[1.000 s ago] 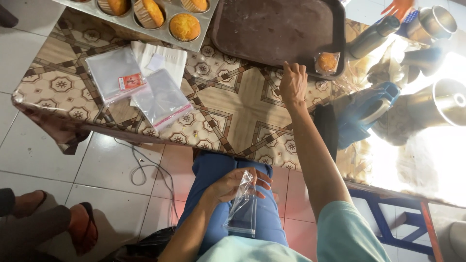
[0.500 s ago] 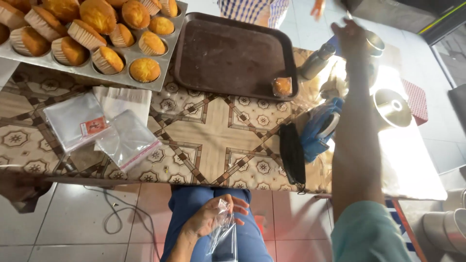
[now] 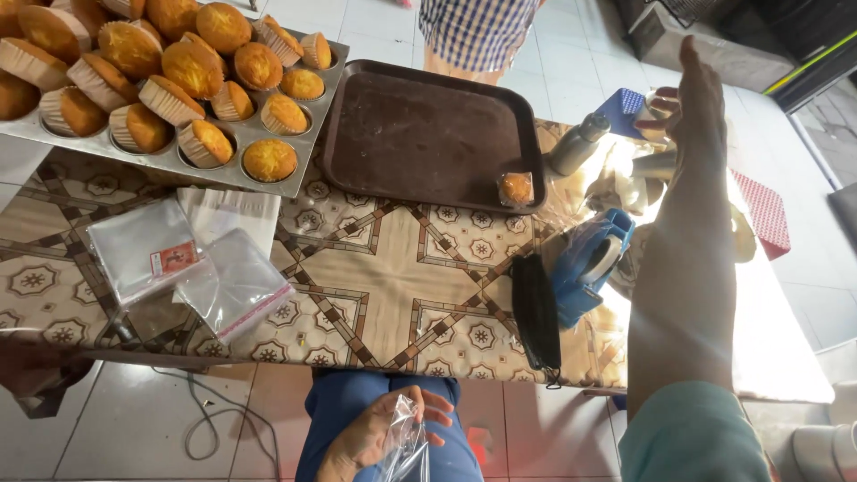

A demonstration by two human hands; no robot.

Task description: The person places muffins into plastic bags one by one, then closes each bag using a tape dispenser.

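A grey metal muffin tin [image 3: 308, 183] is sitting on the patterned counter [image 3: 393, 295], holding golden cupcakes [image 3: 170, 76] in paper liners. Beside it, a dark brown plastic tray [image 3: 420, 134] is carrying one bagged cupcake [image 3: 516, 188] at its corner. The left hand [image 3: 379, 433] is gripping a small clear crinkled plastic bag [image 3: 406, 442] below the counter's edge, over the lap. The right hand [image 3: 692, 98] is reaching out with straight fingers, grasping nothing.

Muffin tray [image 3: 308, 183] cut off at left edge, clear bag [image 3: 406, 446] cut by bottom edge, checked-shirt person [image 3: 478, 31] cropped at top.
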